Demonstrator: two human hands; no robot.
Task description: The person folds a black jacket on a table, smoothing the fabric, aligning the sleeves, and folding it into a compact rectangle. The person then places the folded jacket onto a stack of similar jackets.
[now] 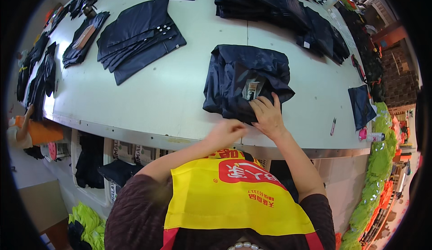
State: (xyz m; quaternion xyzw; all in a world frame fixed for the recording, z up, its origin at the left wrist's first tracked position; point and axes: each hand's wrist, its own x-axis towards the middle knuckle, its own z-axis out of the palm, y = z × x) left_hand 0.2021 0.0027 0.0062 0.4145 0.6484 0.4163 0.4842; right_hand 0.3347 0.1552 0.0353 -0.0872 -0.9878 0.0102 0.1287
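Note:
A folded dark navy garment (220, 81), faintly patterned, lies in front of me by the table's near edge. A small clear packet or label with a pale and dark print (253, 88) shows in its opening. My right hand (268, 117) rests on the garment's near side with fingers spread, the fingertips at the packet's lower edge. To its left, my left hand (227, 132) is just off the garment's near edge, over the table's rim. Its fingers are curled together and slightly blurred by motion; anything held in them is hidden.
Stacks of dark folded garments (135, 36) lie at the far left and far right (265, 7) of the white table (166, 97). A pen (333, 126), a dark pouch-like piece (361, 107) and a pink-capped bottle (372, 136) are at right. Another person's arm (25, 121) shows at left.

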